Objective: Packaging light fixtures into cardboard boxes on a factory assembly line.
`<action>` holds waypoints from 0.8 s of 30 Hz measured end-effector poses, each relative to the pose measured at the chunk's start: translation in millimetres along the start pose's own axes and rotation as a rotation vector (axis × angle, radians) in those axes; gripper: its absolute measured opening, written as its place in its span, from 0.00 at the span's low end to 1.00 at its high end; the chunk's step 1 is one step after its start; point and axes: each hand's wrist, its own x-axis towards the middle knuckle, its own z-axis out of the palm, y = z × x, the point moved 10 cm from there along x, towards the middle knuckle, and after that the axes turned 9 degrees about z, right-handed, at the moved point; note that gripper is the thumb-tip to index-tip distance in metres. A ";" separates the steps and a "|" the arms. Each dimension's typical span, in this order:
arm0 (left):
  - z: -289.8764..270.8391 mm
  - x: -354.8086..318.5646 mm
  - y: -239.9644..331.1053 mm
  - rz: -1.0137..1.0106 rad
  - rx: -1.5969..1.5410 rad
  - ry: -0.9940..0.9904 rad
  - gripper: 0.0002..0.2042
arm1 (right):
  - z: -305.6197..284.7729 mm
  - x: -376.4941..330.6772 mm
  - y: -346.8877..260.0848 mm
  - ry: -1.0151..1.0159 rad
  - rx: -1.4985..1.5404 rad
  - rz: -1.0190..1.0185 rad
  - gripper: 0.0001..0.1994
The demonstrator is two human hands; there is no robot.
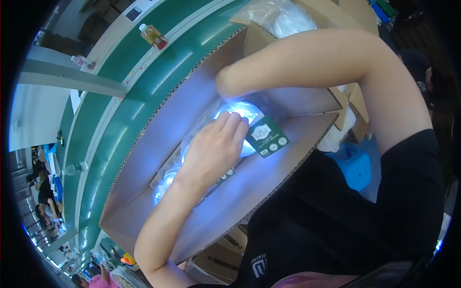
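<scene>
My left hand (218, 139) reaches into an open cardboard box (137, 158), its fingers curled closed on a glowing round ornament (249, 110). A dark green card tag (268, 137) with white print hangs at the ornament's right side, beside my fingertips. Clear plastic film surrounds the lit pieces. Another glowing round piece (165, 185) lies farther left in the box, partly behind my left forearm. My right forearm crosses over the far side of the box, and my right hand (229, 84) bends down at the wrist beyond the ornament; its fingers are hidden.
A curved green workbench (187, 53) runs behind the box, with a bottle of reddish drink (153, 36) and other bottles on it. Clear plastic bags (288, 19) and cartons stand at the far right. A blue bin (353, 168) is beside me. People work at lower left.
</scene>
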 end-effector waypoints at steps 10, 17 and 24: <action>1.6 8.3 -30.4 -0.124 0.071 0.062 0.13 | -24.7 -117.2 51.5 0.401 0.089 0.189 0.06; 26.4 -0.9 -37.9 -0.148 0.003 0.124 0.10 | -22.2 -221.7 26.8 1.072 0.088 -0.068 0.03; 45.9 7.5 -38.7 -0.193 -0.032 0.006 0.08 | -1.9 -209.1 -13.5 0.809 0.295 -0.328 0.05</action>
